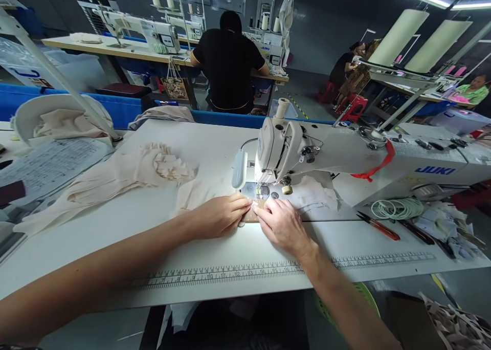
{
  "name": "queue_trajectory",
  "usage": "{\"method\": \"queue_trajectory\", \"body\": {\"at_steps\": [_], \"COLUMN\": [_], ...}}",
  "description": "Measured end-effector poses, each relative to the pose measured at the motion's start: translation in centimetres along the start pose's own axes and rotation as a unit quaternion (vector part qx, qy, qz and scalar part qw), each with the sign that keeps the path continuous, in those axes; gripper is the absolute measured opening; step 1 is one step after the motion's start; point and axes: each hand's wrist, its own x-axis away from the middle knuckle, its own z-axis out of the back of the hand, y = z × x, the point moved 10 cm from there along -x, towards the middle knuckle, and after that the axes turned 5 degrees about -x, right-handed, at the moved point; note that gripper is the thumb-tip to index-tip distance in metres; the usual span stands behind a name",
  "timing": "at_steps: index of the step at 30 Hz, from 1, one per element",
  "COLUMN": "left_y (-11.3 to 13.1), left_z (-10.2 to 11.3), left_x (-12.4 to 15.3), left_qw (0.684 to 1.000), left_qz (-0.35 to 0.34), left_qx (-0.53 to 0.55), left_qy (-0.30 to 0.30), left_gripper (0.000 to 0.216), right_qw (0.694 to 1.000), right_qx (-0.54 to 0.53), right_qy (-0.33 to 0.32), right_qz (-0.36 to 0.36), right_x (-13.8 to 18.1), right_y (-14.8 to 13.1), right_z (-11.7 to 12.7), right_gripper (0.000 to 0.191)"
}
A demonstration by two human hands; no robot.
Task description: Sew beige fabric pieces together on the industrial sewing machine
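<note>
In front of the sewing machine's [276,150] presser foot, my left hand [220,217] has its fingers pressed together on the edge of a cream fabric piece [188,195]. My right hand [282,226] comes from the other side, thumb and index finger pinching a small pale bit of the fabric almost against the left fingertips. Beneath both hands lies a tan plate [251,216] on the machine bed. The fingers hide most of the edge they hold, and the needle area is too small to make out clearly.
Gathered cream fabric [153,168] lies left, beside a written sheet [57,163]. To the right are red-handled snips [379,226], coiled pale cord [397,209] and scraps [445,222]. A ruler scale [238,274] runs along the front edge. Another person [230,66] sits ahead.
</note>
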Motion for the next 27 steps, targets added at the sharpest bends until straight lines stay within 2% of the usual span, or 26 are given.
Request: {"method": "queue_trajectory", "body": {"at_steps": [6, 10, 17, 27], "left_y": [0.5, 0.6, 0.4, -0.1], "left_z": [-0.9, -1.7, -1.8, -2.8], "left_x": [-1.0, -2.0, -3.2, -3.3], "left_qw": [0.988, 0.974, 0.972, 0.968], "left_qz": [0.085, 0.118, 0.136, 0.149], "left_qx": [-0.127, -0.192, -0.189, -0.185], "left_qy": [0.007, -0.022, -0.039, -0.077], "left_gripper": [0.036, 0.035, 0.032, 0.030], "right_qw": [0.995, 0.994, 0.994, 0.994], "right_qx": [-0.008, -0.003, 0.010, 0.005], "right_qy": [0.066, 0.077, 0.081, 0.068], "right_qz": [-0.077, -0.080, -0.077, -0.083], "right_x": [0.5, 0.9, 1.2, 1.3], "right_y": [3.2, 3.9, 3.9, 3.8], "right_z": [1.4, 1.3, 1.5, 1.2], "right_gripper": [0.029, 0.027, 0.026, 0.026]}}
